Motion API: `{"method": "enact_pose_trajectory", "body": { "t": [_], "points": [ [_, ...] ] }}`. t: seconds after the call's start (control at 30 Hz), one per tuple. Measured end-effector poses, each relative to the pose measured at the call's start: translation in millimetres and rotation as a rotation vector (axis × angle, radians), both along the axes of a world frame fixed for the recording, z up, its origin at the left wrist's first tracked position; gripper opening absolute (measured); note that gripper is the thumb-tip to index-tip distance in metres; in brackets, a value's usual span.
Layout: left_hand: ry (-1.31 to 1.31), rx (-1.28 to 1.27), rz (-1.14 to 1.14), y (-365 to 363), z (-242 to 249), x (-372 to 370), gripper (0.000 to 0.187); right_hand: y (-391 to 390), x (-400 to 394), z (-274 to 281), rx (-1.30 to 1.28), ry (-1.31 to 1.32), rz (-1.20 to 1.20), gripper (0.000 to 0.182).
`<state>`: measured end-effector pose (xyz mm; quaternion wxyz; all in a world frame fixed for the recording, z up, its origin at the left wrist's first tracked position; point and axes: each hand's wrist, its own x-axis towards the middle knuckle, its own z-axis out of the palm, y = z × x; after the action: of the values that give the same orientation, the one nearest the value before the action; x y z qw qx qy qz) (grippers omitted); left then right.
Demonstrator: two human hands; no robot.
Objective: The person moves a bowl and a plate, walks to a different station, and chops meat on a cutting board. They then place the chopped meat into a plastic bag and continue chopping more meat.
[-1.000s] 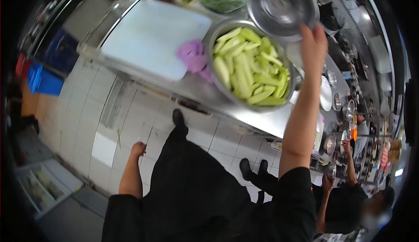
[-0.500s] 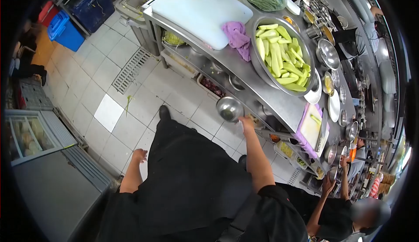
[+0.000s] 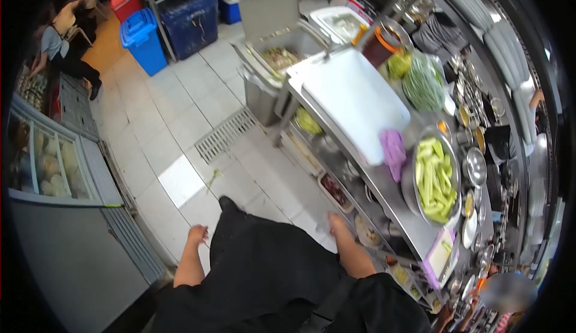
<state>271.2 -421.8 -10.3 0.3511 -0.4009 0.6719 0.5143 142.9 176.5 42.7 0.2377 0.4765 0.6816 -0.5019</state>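
Note:
My left hand (image 3: 197, 234) hangs beside the black apron (image 3: 270, 249), its fingers loosely bent and apart, with no object visible in it. My right hand (image 3: 338, 223) is closed at the rim of a small metal bowl (image 3: 323, 225), low beside the steel counter's shelves; the bowl is blurred and its inside does not show. Past that hand, on the counter (image 3: 387, 192), stands a large metal basin (image 3: 410, 183) full of peeled pale-green vegetable pieces (image 3: 435, 180). A purple cloth (image 3: 393, 153) lies next to it, at the edge of a white cutting board (image 3: 357, 102).
A lidded waste bin (image 3: 261, 102) stands at the counter's end, by a floor drain grate (image 3: 226, 135). To the left is a grey refrigerator (image 3: 72, 249). Blue bins (image 3: 144, 39) stand farther back. One person (image 3: 63, 45) is at far left, another (image 3: 510, 291) at lower right.
My view has turned and moved forward along the counter, so the waste bin shows more fully. The right hand has lowered with the bowl, which now appears smaller and blurred.

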Motion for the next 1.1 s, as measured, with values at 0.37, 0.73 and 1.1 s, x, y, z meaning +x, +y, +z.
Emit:
{"method": "enact_pose_trajectory", "body": {
  "t": [0.37,0.73,1.1],
  "points": [
    [0.261,-0.081,0.151,-177,100,-225,0.027,-229,-210,127,0.11,-0.359,1.427,0.052],
    [-0.066,-0.091,-0.109,-255,65,-322,0.029,-428,-472,159,-0.092,0.461,0.912,0.035],
    [-0.199,0.058,0.003,-330,2,-430,0.03,-565,-695,249,-0.972,0.46,0.798,0.037]
  ]
}}
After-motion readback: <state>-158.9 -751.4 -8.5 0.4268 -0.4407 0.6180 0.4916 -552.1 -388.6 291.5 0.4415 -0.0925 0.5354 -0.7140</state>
